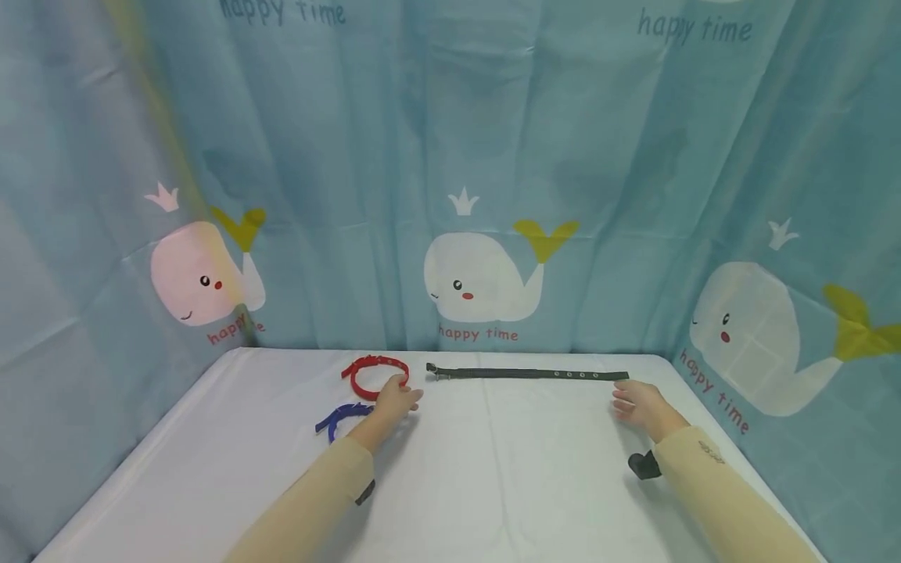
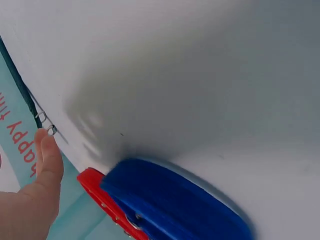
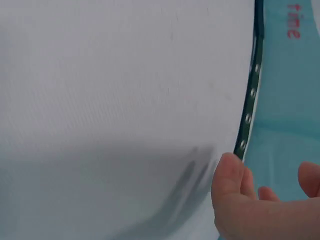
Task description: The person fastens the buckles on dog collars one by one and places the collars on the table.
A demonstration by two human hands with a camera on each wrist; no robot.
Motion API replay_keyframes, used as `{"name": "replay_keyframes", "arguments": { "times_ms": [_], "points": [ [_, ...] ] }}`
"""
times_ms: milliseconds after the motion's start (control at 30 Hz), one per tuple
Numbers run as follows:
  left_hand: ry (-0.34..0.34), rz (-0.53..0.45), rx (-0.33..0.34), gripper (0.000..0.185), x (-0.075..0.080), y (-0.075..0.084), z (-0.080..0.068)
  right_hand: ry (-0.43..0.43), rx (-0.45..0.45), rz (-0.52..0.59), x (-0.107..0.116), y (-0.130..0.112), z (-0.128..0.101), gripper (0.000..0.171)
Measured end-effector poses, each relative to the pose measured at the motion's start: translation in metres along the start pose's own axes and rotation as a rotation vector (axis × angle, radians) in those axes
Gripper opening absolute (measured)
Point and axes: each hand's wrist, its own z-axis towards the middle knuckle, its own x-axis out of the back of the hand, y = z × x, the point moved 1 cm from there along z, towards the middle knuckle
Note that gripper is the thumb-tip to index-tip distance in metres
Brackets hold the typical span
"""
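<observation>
A dark green collar (image 1: 507, 374) with a metal buckle and a row of eyelets lies stretched out straight along the back of the table. My left hand (image 1: 396, 400) hovers left of its buckle end, fingers extended and nothing in them. Beyond the other, eyelet end, my right hand (image 1: 644, 405) is held with relaxed fingers, thumb apart; its fingertips overlap the strap tip in the right wrist view. Beside my left hand stands a red collar (image 1: 380, 360) closed into a loop. Nearer to me is a blue collar (image 2: 170, 200), also looped, partly hidden behind my left forearm in the head view.
A white cloth covers the table (image 1: 507, 485). Light blue curtains (image 1: 380, 297) printed with whales hang right behind its back edge and along both sides. Dark wrist devices (image 1: 644, 465) stick out under my sleeves.
</observation>
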Motion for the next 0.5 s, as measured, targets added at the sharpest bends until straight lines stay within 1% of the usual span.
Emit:
{"name": "replay_keyframes", "arguments": {
  "times_ms": [33, 200, 300, 400, 500],
  "points": [
    [-0.002, -0.013, 0.011, 0.060, -0.003, 0.001, 0.003, 0.013, -0.004, 0.002, 0.003, -0.001, 0.003, 0.062],
    [-0.013, -0.040, 0.016, 0.063, -0.017, 0.007, 0.019, 0.065, -0.014, -0.014, 0.016, -0.002, 0.022, 0.061],
    [-0.012, -0.027, 0.009, 0.066, -0.023, 0.010, 0.028, 0.093, -0.022, -0.017, 0.021, 0.000, 0.035, 0.062],
    [-0.003, -0.003, 0.008, 0.070, -0.028, 0.010, 0.038, 0.111, -0.015, -0.005, 0.024, 0.002, 0.046, 0.062],
    [0.000, 0.024, -0.006, 0.075, -0.032, 0.009, 0.046, 0.100, 0.006, -0.010, 0.029, 0.004, 0.057, 0.063]
  ]
}}
